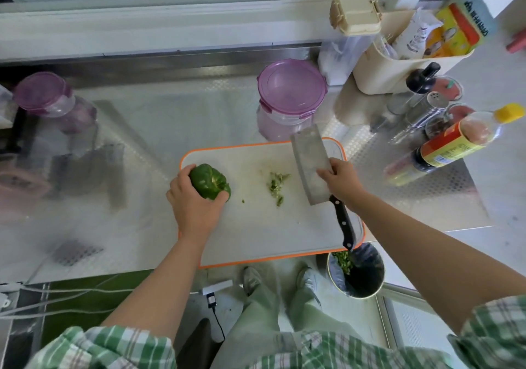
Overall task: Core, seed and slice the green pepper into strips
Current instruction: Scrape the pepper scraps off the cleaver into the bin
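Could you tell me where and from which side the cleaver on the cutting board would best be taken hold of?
By its black handle, coming from the near right side. The cleaver lies roughly flat on the cutting board, blade pointing away, and the handle reaches toward the person at the board's near edge, free to wrap. The right hand holds the broad blade.

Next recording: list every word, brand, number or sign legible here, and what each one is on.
No text can be quoted; all is blurred or too small.
Yellow and red packet in the cream bin: dark characters on its blue end, unreadable.
White bag beside it: grey print, unreadable.
Yellow-capped bottle: red and yellow label, print too small.
Cleaver, cutting board: no markings seen.
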Available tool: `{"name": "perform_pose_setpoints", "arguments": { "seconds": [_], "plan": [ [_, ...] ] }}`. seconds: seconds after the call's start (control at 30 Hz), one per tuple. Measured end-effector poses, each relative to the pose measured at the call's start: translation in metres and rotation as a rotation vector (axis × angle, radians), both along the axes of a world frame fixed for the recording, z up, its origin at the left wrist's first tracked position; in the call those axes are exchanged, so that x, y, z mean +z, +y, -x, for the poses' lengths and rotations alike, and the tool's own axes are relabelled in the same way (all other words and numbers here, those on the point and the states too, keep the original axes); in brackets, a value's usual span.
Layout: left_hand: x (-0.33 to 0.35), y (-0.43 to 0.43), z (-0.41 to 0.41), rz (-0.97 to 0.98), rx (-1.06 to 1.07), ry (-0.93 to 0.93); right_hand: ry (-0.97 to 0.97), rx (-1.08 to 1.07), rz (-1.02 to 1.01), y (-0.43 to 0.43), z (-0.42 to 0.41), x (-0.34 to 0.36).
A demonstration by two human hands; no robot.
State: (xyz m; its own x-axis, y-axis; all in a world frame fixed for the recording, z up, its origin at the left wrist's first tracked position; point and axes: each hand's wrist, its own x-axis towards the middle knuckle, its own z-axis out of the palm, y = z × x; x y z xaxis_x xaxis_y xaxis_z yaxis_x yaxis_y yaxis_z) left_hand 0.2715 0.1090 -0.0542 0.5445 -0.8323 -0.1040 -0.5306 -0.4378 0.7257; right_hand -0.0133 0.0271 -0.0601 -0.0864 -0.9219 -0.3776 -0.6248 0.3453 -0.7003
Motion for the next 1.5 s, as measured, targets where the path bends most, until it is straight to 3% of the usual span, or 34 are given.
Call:
{"name": "perform_pose_setpoints", "arguments": {
  "seconds": [0.13, 0.27, 0.5, 0.7, 0.83, 0.97, 1.03, 1.27, 1.37, 1.5],
  "plan": [
    [-0.004, -0.004, -0.001, -0.023, -0.032, -0.072, 0.103, -0.049, -0.080, 0.010, 0.014, -0.013],
    [-0.010, -0.001, -0.003, 0.013, -0.076, -0.109, 0.110, 0.117, -0.161, 0.019, -0.005, -0.025],
    [-0.010, 0.010, -0.002, -0.012, -0.115, -0.169, 0.107, -0.063, 0.005, 0.004, 0.008, -0.016],
    [-0.012, 0.021, 0.005, 0.008, -0.082, -0.143, 0.132, 0.122, 0.053, 0.013, -0.020, -0.024],
    [-0.010, 0.029, 0.013, 0.052, 0.000, -0.271, 0.175, 0.268, 0.049, 0.008, -0.029, -0.024],
    [-0.010, 0.051, 0.037, 0.224, -0.004, -0.365, 0.140, 0.186, 0.130, -0.010, -0.022, -0.020],
    [-0.017, 0.064, 0.049, 0.196, -0.116, -0.354, 0.153, 0.144, 0.128, -0.014, -0.023, -0.024],
    [-0.040, 0.064, 0.065, 0.016, -0.501, -0.244, 0.144, 0.370, 0.170, 0.003, -0.021, -0.029],
    [-0.046, 0.053, 0.071, -0.035, -0.539, -0.228, 0.125, 0.227, 0.135, 0.001, -0.006, -0.026],
    [-0.056, 0.037, 0.080, -0.138, -0.475, -0.249, 0.096, 0.219, 0.104, 0.010, 0.019, -0.026]
  ]
}}
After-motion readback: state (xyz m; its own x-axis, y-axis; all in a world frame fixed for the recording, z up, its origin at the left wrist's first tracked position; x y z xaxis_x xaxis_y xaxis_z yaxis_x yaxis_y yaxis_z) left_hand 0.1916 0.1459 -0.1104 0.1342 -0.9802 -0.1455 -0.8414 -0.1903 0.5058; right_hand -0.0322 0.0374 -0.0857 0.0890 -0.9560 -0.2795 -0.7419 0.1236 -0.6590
